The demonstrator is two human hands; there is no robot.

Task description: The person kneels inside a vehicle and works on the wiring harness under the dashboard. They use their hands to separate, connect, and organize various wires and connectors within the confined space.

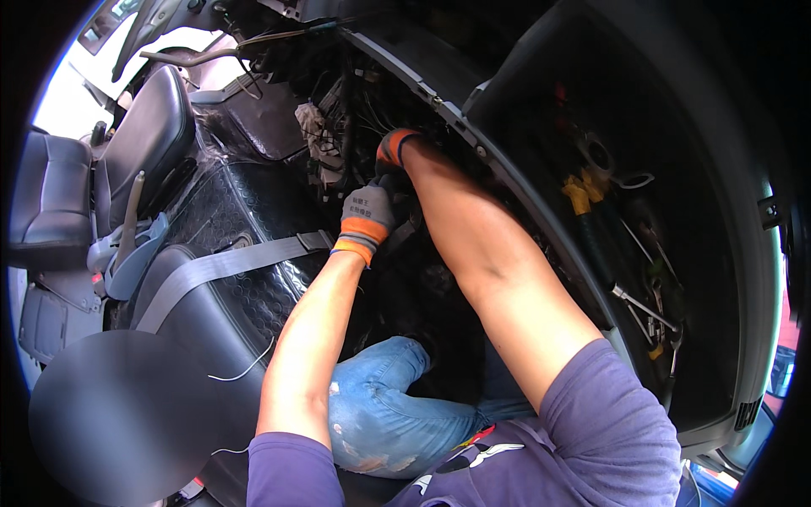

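Both of my hands wear grey work gloves with orange cuffs and reach into the dark opening under the dashboard [486,152]. My left hand [369,209] shows its back, the fingers curled away from view around something I cannot make out. Just beyond it, my right hand [394,150] is bent down close to the left one; its fingers are lost in shadow. Thin loose wires [372,118] hang beside the right hand. To the left of both hands, a pale crumpled bundle [314,135] sits among the wiring.
Black seats [51,194] and a grey seat belt [228,264] lie to the left, near a lever [133,207]. On the right, the dashboard top holds a socket wrench [646,308], other tools and yellow gloves [583,193]. A thin white wire [245,372] rests by the near seat.
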